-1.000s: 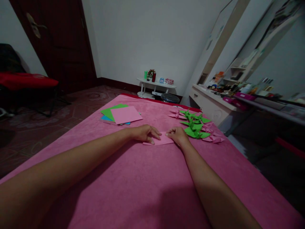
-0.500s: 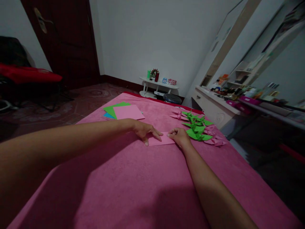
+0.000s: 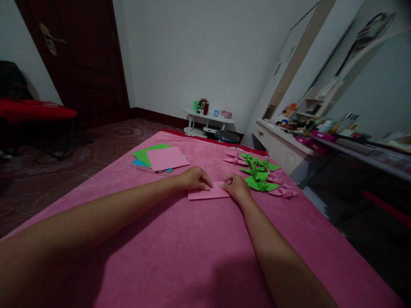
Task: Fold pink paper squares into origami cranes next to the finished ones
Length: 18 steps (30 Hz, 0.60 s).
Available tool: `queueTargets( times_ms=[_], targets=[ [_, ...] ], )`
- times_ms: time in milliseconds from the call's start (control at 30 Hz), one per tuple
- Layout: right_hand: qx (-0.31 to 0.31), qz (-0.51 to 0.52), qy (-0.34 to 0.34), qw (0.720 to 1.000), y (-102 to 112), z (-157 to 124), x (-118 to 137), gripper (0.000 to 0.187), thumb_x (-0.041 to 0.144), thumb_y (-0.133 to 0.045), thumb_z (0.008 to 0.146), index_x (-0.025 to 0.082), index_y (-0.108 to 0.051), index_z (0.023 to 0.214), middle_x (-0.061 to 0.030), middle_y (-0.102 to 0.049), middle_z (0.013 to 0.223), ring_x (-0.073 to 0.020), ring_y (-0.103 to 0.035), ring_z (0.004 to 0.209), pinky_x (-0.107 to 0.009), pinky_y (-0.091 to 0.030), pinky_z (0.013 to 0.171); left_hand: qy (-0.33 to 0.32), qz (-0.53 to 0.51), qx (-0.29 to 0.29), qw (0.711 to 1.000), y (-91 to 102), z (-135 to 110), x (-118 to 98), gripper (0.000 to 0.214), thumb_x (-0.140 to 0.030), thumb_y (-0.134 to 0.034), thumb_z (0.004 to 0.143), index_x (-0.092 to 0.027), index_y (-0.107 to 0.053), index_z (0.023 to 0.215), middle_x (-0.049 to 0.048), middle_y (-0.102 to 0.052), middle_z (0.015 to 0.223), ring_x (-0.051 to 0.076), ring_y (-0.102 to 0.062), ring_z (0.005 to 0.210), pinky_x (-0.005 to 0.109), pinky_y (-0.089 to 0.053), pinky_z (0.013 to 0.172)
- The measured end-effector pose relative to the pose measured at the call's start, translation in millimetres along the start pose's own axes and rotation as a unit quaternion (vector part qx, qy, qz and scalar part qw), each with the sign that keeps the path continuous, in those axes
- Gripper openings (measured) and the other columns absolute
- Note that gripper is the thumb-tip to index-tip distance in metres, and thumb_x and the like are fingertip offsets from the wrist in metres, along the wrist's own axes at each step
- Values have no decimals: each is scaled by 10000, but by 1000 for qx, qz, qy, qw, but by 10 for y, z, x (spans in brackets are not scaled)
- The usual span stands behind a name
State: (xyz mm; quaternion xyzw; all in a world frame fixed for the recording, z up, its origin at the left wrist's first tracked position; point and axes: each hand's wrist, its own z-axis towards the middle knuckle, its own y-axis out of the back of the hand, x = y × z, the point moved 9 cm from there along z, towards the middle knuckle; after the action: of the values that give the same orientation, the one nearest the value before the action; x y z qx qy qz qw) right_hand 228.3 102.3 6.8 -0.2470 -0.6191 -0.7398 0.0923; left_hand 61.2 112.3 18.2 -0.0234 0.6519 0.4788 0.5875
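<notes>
A folded strip of pink paper (image 3: 205,195) lies flat on the pink cloth, its long edge toward me. My left hand (image 3: 197,178) is closed, with thumb and fingertips pinching down at the paper's far edge. Close beside it, my right hand (image 3: 236,187) is closed too, its thumb and bent forefinger on the far edge near the right end. The right hand covers that end of the paper. Just past my right hand are several folded green paper cranes (image 3: 261,182) and pink ones (image 3: 282,189).
Square sheets in pink (image 3: 167,158), green and blue lie stacked at the far left of the cloth (image 3: 167,248). A white shelf (image 3: 208,116) stands beyond the far edge. To the right is a dresser (image 3: 282,139) crowded with bottles; a red chair (image 3: 38,110) is at left.
My left hand's spread fingers have drawn together into a pinch at the paper's far edge, uncovering its left end. The right hand keeps its place on the paper. The view has shifted slightly.
</notes>
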Motion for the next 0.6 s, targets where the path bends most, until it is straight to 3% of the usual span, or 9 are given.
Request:
queueTargets(
  times_ms=[133,233,433,533,600],
  targets=[
    [-1,11,-1,1000,5,-8,-3,285,368,-750,577,229,-659,808,-2,-685,819,-142,-607,683,-235,-341,524,25,200,-59,978,33,64,-52,403,-324,-765,576,-198,-693,953,37,-695,870,166,-612,755,215,-418,629],
    [-5,20,0,1000,9,-8,-7,277,364,-758,572,224,-663,791,-1,-687,803,-140,-609,674,-231,-338,517,104,302,-46,947,105,70,-55,506,-449,-774,529,-222,-667,969,43,-688,918,185,-613,799,222,-397,616],
    [-15,39,-2,999,21,-18,-23,273,358,-763,560,232,-673,784,0,-687,784,-141,-607,651,-232,-341,513,208,338,18,918,148,84,8,454,-554,-729,512,-202,-704,798,68,-696,820,212,-613,738,244,-351,555],
    [-23,48,-3,999,11,-18,-49,262,351,-765,544,240,-677,765,4,-684,768,-149,-602,647,-238,-349,516,200,311,19,929,117,84,56,454,-554,-726,505,-201,-711,790,48,-679,751,190,-584,655,247,-326,531],
    [-26,67,2,997,-14,-3,-63,255,331,-770,523,237,-676,740,5,-676,744,-153,-595,634,-243,-360,520,175,279,-19,944,130,71,65,428,-519,-742,499,-202,-699,783,17,-649,696,160,-547,602,239,-300,512]
  ],
)
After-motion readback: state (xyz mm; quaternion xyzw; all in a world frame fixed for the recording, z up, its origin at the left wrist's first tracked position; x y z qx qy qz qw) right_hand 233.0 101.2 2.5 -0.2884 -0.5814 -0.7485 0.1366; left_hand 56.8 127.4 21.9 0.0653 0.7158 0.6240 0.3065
